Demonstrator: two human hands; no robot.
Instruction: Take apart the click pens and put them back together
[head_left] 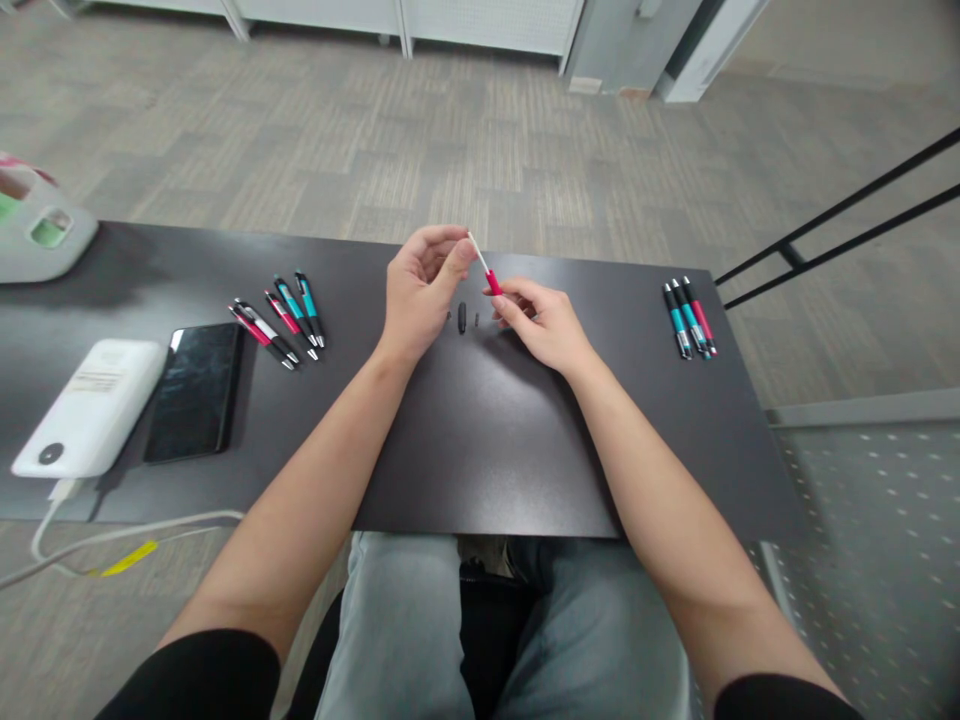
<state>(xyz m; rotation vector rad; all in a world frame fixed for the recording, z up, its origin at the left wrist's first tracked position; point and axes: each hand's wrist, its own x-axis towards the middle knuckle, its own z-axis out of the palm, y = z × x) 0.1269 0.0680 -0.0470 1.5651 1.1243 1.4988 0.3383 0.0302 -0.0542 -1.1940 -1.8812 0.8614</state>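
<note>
Between my hands is a partly dismantled pen: a thin white ink refill (pixel 478 248) sticks out of a pink pen barrel (pixel 493 283). My left hand (pixel 426 285) pinches the refill's upper end between thumb and fingertips. The barrel is held by my right hand (pixel 541 325), with thumb and fingers closed round its lower part. On the dark table (pixel 487 440) just below them lie a black pen part (pixel 462 318) and a tiny dark piece (pixel 476 320). Another small piece is mostly hidden beside my left hand.
Several pink, teal and white pens (pixel 285 318) lie to the left, and another group of pens (pixel 690 318) lies near the right edge. A black phone (pixel 193 392) and a white power bank (pixel 91 408) with a cable (pixel 135 530) are at far left, below a white-green container (pixel 45 225).
</note>
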